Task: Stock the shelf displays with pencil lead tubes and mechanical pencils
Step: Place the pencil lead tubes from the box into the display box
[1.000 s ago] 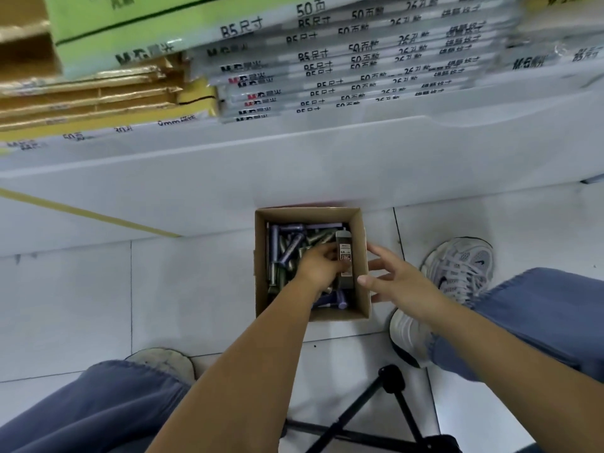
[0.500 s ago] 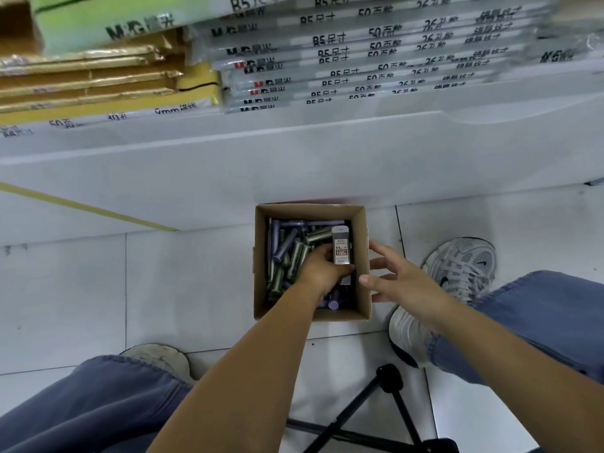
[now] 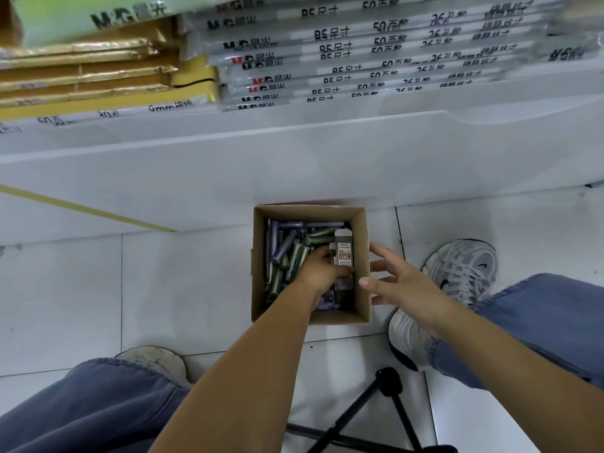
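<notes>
White floor tiles (image 3: 163,289) run under a white shelf (image 3: 294,158). On the shelf lie flat stacks of grey paper packs (image 3: 359,53) with "B5" printed on them, and to the left of them some yellow and brown packs (image 3: 81,76).

On the floor, just in front of the shelf base, stands an open cardboard box (image 3: 260,256). Inside it, purple and green lead tubes (image 3: 287,253) lie in a loose pile, mostly on the left side.

The person's left hand (image 3: 322,269) reaches down into the box. Its fingers are curled around a clear and dark lead case (image 3: 344,253) with a red and white label that shows "0.5". The case lies lengthwise along the right inner wall of the box, above the pile.

The right hand (image 3: 402,282) is just outside the right wall of the box. Its fingers are spread and nearly straight, and it holds nothing. The fingertips are very near the wall, but I cannot tell if they touch it.

A white sneaker (image 3: 464,273) is on the floor beside the right hand, and another shoe (image 3: 153,359) is at the lower left; both legs are in blue jeans (image 3: 81,413). Near the bottom edge stands a black tripod (image 3: 389,384).
</notes>
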`<state>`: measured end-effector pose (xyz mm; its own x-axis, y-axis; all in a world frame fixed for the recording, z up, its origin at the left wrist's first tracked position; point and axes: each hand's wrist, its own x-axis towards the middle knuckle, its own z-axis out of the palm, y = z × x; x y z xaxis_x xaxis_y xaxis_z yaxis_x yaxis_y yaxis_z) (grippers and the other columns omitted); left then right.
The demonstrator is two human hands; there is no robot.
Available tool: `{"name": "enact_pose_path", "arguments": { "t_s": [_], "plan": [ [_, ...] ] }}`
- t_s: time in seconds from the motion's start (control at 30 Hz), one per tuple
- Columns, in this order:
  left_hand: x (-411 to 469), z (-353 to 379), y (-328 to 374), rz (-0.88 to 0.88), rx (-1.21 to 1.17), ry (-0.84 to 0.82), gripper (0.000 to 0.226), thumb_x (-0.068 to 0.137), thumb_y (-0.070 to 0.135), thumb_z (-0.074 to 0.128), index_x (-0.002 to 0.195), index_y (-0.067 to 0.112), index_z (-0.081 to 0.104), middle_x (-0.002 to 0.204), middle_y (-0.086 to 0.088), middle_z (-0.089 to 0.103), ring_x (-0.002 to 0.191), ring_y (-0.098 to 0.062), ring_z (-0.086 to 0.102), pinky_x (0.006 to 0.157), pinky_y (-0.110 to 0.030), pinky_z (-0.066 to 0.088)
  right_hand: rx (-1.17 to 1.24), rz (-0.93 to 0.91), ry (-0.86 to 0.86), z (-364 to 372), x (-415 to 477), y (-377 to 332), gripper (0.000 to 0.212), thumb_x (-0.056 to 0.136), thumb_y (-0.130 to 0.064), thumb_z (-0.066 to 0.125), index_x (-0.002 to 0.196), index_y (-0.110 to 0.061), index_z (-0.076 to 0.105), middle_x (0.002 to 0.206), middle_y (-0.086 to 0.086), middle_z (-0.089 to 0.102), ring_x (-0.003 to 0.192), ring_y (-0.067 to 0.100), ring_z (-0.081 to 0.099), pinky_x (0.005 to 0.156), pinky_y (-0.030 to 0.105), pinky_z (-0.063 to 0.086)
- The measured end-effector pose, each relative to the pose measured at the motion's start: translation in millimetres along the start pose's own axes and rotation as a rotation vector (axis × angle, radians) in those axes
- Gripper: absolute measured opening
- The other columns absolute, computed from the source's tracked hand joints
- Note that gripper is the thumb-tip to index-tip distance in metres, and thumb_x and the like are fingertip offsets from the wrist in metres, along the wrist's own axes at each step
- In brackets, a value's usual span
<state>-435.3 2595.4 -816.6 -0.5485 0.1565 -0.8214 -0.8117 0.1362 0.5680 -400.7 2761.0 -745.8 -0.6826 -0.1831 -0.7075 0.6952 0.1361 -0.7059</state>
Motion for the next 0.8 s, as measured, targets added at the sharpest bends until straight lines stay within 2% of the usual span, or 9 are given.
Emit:
{"name": "enact_pose_path", "arguments": {
  "t_s": [0.07,0.13,0.2,0.33,0.43,0.6,0.8],
  "plan": [
    [1.1,-3.3,-1.2,-0.018,-0.032,-0.029,0.053,0.083,0.008,0.077,0.131,0.015,0.058,0.119,-0.007,0.071,0.103,-0.022,0.069,0.081,-0.03,0.059,0.001,-0.001,-0.001,-1.2,1.0,1.1,0.058,0.084,-0.025,0.073,0.122,-0.057,0.045,0.122,-0.006,0.055,0.098,0.014,0.067,0.076,0.026,0.058],
    [1.8,-4.4,-3.2,-0.029,-0.067,-0.052,0.056,0.082,0.009,0.078,0.133,0.014,0.056,0.122,-0.007,0.07,0.109,-0.023,0.068,0.097,-0.04,0.055,0.014,0.001,-0.005,-2.0,1.2,2.1,0.056,0.083,-0.025,0.074,0.117,-0.06,0.047,0.122,-0.005,0.055,0.098,0.013,0.067,0.076,0.027,0.058],
    [2.6,-3.2,-4.7,-0.03,-0.09,-0.055,0.059,0.081,0.006,0.078,0.134,0.014,0.054,0.124,-0.009,0.069,0.112,-0.025,0.066,0.101,-0.044,0.052,0.027,-0.002,-0.003,-2.3,1.7,3.0,0.056,0.082,-0.024,0.074,0.117,-0.059,0.048,0.123,-0.004,0.056,0.098,0.015,0.068,0.077,0.028,0.057],
    [4.4,-0.9,-7.0,-0.025,-0.142,-0.061,0.059,0.081,0.001,0.077,0.134,0.014,0.053,0.123,-0.01,0.069,0.112,-0.027,0.066,0.101,-0.047,0.052,0.028,-0.009,0.0,-2.3,1.4,3.7,0.056,0.083,-0.023,0.074,0.118,-0.059,0.048,0.124,-0.004,0.055,0.098,0.015,0.068,0.08,0.029,0.058],
    [4.1,-3.3,-7.5,-0.013,-0.112,-0.071,0.058,0.08,0.007,0.078,0.133,0.017,0.055,0.12,-0.006,0.071,0.109,-0.024,0.068,0.098,-0.044,0.054,0.029,-0.01,-0.001,-1.0,0.7,2.7,0.056,0.083,-0.024,0.074,0.116,-0.061,0.048,0.123,-0.007,0.055,0.098,0.013,0.068,0.077,0.026,0.057],
    [4.9,-1.1,-6.6,-0.012,-0.127,-0.038,0.056,0.079,0.01,0.077,0.131,0.017,0.056,0.113,-0.006,0.073,0.104,-0.026,0.07,0.097,-0.049,0.054,0.027,-0.002,0.001,-1.5,0.8,2.3,0.055,0.083,-0.025,0.074,0.117,-0.06,0.048,0.123,-0.007,0.055,0.099,0.014,0.067,0.077,0.026,0.057],
    [-1.7,-1.9,1.0,-0.025,-0.148,-0.078,0.049,0.087,0.015,0.069,0.134,0.017,0.055,0.12,-0.008,0.07,0.112,-0.029,0.066,0.1,-0.053,0.051,0.027,-0.006,-0.002,-1.0,1.1,2.6,0.057,0.082,-0.027,0.074,0.12,-0.059,0.047,0.123,-0.008,0.054,0.099,0.012,0.067,0.074,0.023,0.056]
  ]
}}
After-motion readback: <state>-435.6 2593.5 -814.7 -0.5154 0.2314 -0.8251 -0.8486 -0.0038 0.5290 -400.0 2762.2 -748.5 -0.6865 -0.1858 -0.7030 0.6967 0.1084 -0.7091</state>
